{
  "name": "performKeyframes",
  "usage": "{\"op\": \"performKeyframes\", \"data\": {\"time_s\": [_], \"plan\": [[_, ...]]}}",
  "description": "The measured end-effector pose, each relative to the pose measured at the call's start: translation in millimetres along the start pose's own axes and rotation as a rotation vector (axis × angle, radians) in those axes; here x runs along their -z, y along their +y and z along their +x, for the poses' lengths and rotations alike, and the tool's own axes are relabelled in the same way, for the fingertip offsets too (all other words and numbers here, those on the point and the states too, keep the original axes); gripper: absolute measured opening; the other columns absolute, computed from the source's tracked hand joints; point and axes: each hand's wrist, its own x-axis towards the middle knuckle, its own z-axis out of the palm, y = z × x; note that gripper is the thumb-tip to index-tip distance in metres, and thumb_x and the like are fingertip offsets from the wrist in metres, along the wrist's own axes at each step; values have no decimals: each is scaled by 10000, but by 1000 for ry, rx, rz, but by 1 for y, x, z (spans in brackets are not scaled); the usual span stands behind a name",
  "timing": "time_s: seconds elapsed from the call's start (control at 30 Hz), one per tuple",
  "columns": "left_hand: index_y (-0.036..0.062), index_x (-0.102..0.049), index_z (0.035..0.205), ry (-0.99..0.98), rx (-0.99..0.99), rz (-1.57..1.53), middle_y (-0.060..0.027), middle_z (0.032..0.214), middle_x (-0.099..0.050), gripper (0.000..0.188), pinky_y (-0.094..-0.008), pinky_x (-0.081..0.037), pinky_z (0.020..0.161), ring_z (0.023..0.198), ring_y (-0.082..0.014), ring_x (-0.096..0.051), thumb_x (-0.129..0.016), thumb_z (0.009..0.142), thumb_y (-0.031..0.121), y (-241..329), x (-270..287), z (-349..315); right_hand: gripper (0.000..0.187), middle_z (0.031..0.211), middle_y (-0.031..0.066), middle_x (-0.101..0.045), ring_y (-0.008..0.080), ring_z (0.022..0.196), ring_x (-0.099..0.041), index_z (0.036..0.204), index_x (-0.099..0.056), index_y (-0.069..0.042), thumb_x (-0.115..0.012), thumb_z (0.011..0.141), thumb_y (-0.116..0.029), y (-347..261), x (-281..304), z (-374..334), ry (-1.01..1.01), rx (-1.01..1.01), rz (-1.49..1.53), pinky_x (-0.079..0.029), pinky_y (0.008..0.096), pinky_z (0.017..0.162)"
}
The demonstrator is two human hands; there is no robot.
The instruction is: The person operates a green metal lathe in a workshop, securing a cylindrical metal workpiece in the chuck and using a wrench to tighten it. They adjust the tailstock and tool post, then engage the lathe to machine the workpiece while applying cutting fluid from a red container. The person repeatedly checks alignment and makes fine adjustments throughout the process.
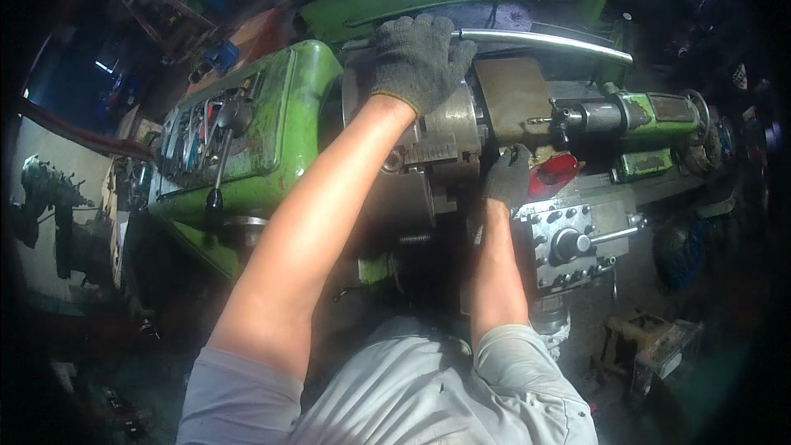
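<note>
My left hand (418, 64), in a dark grey knit glove, reaches over the top of a lathe chuck (453, 119). Its fingers curl over a long shiny metal pipe (548, 38) that runs off to the right behind the chuck. My right hand (507, 176), gloved the same way, is closed beside the chuck's lower right side. Whatever its fingers hold is hidden. Just right of it lies a red object (552, 175), its kind unclear. A flat brownish metal plate (515, 100) stands between the chuck and the tailstock (651, 114).
The green headstock (301, 91) carries a black-knobbed lever (216, 173) and small tools on top. A drill bit (540, 120) points from the tailstock toward the chuck. The tool post (568, 243) with its handle sits close to my right forearm. Metal parts (651, 346) lie lower right.
</note>
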Motion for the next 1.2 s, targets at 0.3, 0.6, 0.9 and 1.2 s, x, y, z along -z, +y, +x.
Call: {"op": "performKeyframes", "data": {"time_s": [0.3, 0.6, 0.9, 1.2], "plan": [[61, -705, 1012, 100, 5, -121, -178, 957, -680, 408, -541, -467, 874, 922, -370, -652, -618, 948, 454, 5, -6, 2, 356, 1319, 205, -683, 379, 1247, -644, 1347, -616, -68, -539, 1047, -243, 17, -6, -4, 124, 116, -7, -512, 467, 1003], [82, -720, 963, -51, 105, -111, -177, 988, -701, 439, -524, -468, 875, 955, -351, -666, -617, 929, 506, 3, 5, 3, 327, 1270, 241, -694, 401, 1204, -671, 1364, -552, -109, -523, 1061, -229, 42, -13, -6, 100, 184, -113, -535, 475, 962], [87, -731, 1016, -6, 90, -91, -183, 1006, -707, 472, -545, -458, 902, 990, -359, -664, -622, 934, 539, -1, -7, 0, 356, 1271, 252, -692, 418, 1192, -667, 1334, -593, -66, -537, 1041, -260, 29, -10, 2, -9, 105, -142, -520, 489, 990], [91, -735, 1001, 51, 71, -112, -196, 980, -722, 452, -560, -492, 886, 945, -378, -690, -622, 933, 524, -4, -12, -1, 327, 1257, 227, -700, 408, 1178, -668, 1278, -618, -55, -555, 1024, -251, 10, 2, -6, 41, -43, -39, -515, 479, 968]]}}
